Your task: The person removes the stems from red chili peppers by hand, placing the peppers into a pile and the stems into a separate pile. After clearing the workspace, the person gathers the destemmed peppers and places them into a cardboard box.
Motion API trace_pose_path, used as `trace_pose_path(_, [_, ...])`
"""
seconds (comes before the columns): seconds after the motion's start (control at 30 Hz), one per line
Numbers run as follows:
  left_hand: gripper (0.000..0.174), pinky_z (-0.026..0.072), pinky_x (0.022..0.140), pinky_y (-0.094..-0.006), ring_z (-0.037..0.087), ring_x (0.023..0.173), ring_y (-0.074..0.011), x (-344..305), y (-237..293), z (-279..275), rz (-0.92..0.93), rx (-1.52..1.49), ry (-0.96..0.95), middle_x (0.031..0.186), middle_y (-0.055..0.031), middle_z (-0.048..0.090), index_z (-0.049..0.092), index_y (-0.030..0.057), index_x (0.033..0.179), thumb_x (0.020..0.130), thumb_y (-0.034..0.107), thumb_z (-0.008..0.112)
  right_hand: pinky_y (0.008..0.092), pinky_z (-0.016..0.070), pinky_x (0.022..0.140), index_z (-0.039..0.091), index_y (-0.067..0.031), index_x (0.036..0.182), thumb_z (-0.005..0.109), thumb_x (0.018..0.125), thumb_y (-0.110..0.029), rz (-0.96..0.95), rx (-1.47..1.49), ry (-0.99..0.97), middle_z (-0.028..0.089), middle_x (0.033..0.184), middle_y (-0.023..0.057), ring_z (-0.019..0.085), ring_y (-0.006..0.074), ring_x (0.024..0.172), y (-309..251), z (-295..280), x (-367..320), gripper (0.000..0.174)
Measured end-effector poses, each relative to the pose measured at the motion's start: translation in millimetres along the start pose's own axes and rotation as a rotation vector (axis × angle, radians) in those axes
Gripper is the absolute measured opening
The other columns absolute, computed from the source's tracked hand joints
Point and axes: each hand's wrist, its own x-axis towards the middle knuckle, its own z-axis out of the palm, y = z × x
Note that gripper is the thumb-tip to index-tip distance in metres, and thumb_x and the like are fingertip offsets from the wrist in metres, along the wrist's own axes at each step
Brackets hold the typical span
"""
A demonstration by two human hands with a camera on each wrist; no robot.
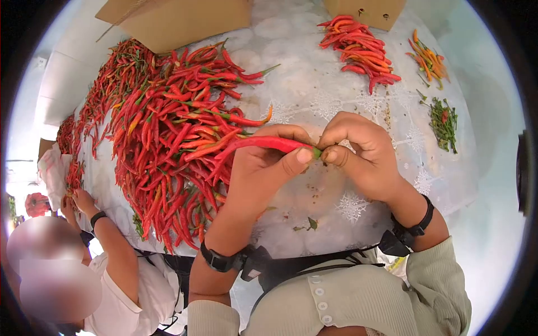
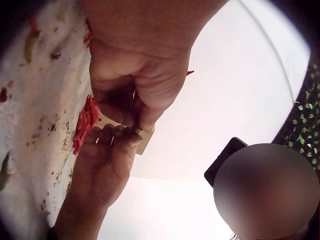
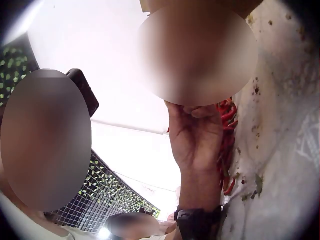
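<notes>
A long red chili pepper [image 1: 263, 141] lies across the left hand [image 1: 255, 171] in the head view, pinched between thumb and index finger near its stem end. Thumb and fingertips of the right hand [image 1: 367, 159] pinch the green stem [image 1: 317, 153], so both thumbs nearly meet there. In the left wrist view the left hand [image 2: 142, 80] covers most of the pepper, with the right hand [image 2: 105, 162] close below it. A blurred patch hides the nearer hand in the right wrist view; the left hand [image 3: 197, 137] shows beneath. Left of the hands spreads a large heap of red chilies [image 1: 168, 134].
Beyond the hands lie a smaller red chili pile [image 1: 358, 50], some orange chilies [image 1: 428, 59] and a bunch of green stems [image 1: 444, 124]. Cardboard boxes [image 1: 185, 22] stand at the back of the covered table [image 1: 291, 235]. Another person [image 1: 120, 274] works at the left.
</notes>
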Motion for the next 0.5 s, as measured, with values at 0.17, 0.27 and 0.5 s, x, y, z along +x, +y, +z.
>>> trace_pose_path(0.17, [0.028, 0.0465, 0.066, -0.0259, 0.057, 0.074, -0.011, 1.6, 0.8, 2.3, 0.014, 0.014, -0.009, 0.085, -0.0041, 0.062, 0.062, -0.0024, 0.106, 0.086, 0.013, 0.073, 0.0315, 0.0439, 0.072, 0.065, -0.0028, 0.088, 0.067, 0.086, -0.017, 0.038, 0.022, -0.026, 0.06, 0.079, 0.0067, 0.056, 0.0195, 0.074, 1.3, -2.3, -1.9, 0.015])
trace_pose_path(0.27, [0.031, 0.0485, 0.065, -0.0276, 0.06, 0.074, -0.0142, 0.3, -1.4, 1.7, -0.009, 0.032, 0.012, 0.085, -0.0058, 0.063, 0.06, -0.0009, 0.105, 0.086, 0.02, 0.073, 0.0307, 0.0447, 0.073, 0.066, -0.0026, 0.092, 0.067, 0.088, -0.02, 0.106, 0.109, -0.027, 0.061, 0.081, 0.0066, 0.057, 0.0177, 0.076, 0.5, -1.7, -2.2, 0.018])
trace_pose_path(0.5, [0.025, 0.0463, 0.066, -0.0261, 0.057, 0.074, -0.012, 3.1, 1.5, 4.0, -0.086, -0.128, 0.04, 0.085, -0.0053, 0.063, 0.062, -0.0016, 0.105, 0.087, 0.013, 0.072, 0.0261, 0.0452, 0.074, 0.064, -0.0006, 0.098, 0.065, 0.092, -0.018, 0.263, 0.41, -0.054, 0.063, 0.089, 0.0001, 0.055, 0.0078, 0.083, 3.1, -0.8, -4.0, 0.019])
